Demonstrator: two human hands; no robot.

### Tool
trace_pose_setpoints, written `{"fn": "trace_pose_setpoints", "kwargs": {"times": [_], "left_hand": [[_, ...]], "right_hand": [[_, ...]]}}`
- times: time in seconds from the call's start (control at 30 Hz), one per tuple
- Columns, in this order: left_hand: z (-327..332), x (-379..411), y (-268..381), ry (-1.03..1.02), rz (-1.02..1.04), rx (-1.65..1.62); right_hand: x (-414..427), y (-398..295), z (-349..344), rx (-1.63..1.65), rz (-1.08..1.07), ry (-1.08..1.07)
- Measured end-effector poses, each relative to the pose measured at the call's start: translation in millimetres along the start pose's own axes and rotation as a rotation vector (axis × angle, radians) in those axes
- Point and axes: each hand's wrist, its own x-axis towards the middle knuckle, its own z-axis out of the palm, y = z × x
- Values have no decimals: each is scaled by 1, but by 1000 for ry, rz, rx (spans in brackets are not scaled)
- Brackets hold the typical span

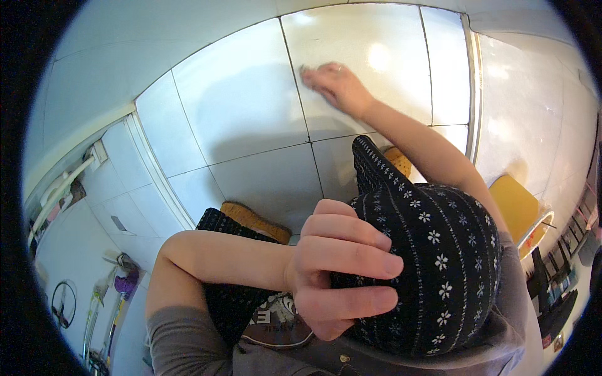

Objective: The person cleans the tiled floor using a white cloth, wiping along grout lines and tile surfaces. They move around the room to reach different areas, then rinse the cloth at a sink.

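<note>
My right hand (pixel 339 88), with a ring on one finger, reaches out over the white floor tiles (pixel 254 94). It is blurred, and its bent fingers hold a small greyish thing (pixel 302 71) by a dark tile joint; what that is cannot be made out. Close before me is my left hand (pixel 345 270), its fingers loosely curled above my bent knee. Nothing shows in it, but its palm is hidden. Black trousers with white flowers (pixel 432 254) cover my knees, and tan shoes (pixel 254 220) show beneath on the tiles.
Raised door tracks (pixel 157 164) cross the floor at left and right. Mops or brushes, one with a purple head (pixel 126 282), stand at the lower left. A yellow panel (pixel 512 204) and a white-rimmed container (pixel 536 232) are at the right, near a dark rack (pixel 559 249). A pale wall bounds the far side.
</note>
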Motion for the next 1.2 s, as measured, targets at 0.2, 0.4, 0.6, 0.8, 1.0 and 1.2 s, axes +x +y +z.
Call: {"fn": "trace_pose_setpoints", "kwargs": {"times": [0.2, 0.4, 0.6, 0.8, 1.0, 1.2], "left_hand": [[2, -3, 3, 4, -18, 13], [3, -1, -4, -17, 20, -30], [5, 0, 3, -36, -23, -37], [17, -5, 3, 148, -16, -26], [3, -5, 0, 12, -9, -5], [11, 0, 10, -47, -141, -30]], "right_hand": [[-65, -21, -23, 129, -82, -221], [-152, 1, -100, -263, 482, 135], [-129, 21, -81, -446, 713, 554], [-85, -39, 25, -106, 139, 40], [-140, -30, -41, 70, 129, -84], [-222, 4, -153, -73, 810, 448]]}}
